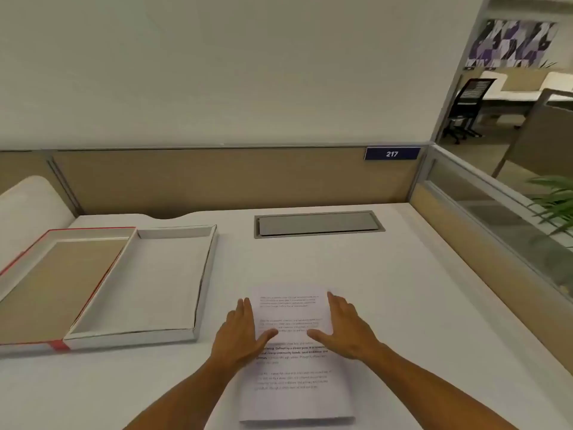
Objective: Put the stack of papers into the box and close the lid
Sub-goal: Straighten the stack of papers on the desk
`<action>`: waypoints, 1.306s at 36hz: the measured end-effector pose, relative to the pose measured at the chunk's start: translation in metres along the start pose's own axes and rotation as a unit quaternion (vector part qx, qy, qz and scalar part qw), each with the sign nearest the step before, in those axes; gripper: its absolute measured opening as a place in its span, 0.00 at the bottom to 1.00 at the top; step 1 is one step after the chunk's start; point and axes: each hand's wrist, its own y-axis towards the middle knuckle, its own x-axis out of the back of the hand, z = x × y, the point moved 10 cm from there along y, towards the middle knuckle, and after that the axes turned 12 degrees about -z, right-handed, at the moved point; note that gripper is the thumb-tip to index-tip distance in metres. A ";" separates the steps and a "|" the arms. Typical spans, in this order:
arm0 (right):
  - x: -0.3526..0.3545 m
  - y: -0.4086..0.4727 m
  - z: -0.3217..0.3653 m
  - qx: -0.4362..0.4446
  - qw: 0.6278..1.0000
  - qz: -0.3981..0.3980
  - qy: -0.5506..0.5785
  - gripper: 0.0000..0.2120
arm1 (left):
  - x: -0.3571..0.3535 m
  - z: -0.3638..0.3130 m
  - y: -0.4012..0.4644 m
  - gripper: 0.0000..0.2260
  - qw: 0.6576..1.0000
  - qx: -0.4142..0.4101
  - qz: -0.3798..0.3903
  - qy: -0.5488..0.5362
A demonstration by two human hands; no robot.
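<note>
A stack of printed white papers (293,383) lies flat on the white desk near its front edge. My left hand (240,333) rests against the stack's left edge, fingers straight and thumb laid on the top sheet. My right hand (344,328) mirrors it at the right edge, thumb also on the paper. Neither hand grips the stack. To the left lies the shallow white box (145,280), open and with nothing in it. Its lid (55,274), red-edged with a brown inside, lies flipped open flat further left, joined along the box's left side.
A grey cable hatch (317,224) is set into the desk behind the papers. Tan partition panels close the back and right sides, with a "217" sign (392,153). A plant (555,200) shows beyond the right partition.
</note>
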 end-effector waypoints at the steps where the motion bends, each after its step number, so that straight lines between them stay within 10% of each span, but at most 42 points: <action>1: -0.003 -0.001 -0.002 -0.018 1.000 0.002 0.019 0.54 | -0.003 0.003 -0.002 0.50 1.000 0.016 0.007 -0.018; 21: -0.049 -0.029 -0.029 -0.239 0.965 0.067 0.088 0.36 | -0.030 -0.001 -0.014 0.42 0.923 0.336 0.071 -0.173; 33: -0.045 -0.028 -0.026 -0.235 0.967 0.055 0.085 0.34 | -0.040 0.012 0.009 0.10 0.848 0.381 0.109 -0.352; 42: -0.046 -0.029 -0.028 -0.238 0.966 0.051 0.089 0.39 | -0.046 0.006 0.014 0.30 0.861 0.370 0.151 -0.314; 47: -0.048 -0.026 -0.031 -0.242 0.965 0.062 0.084 0.43 | -0.048 0.009 0.011 0.25 0.835 0.400 0.153 -0.344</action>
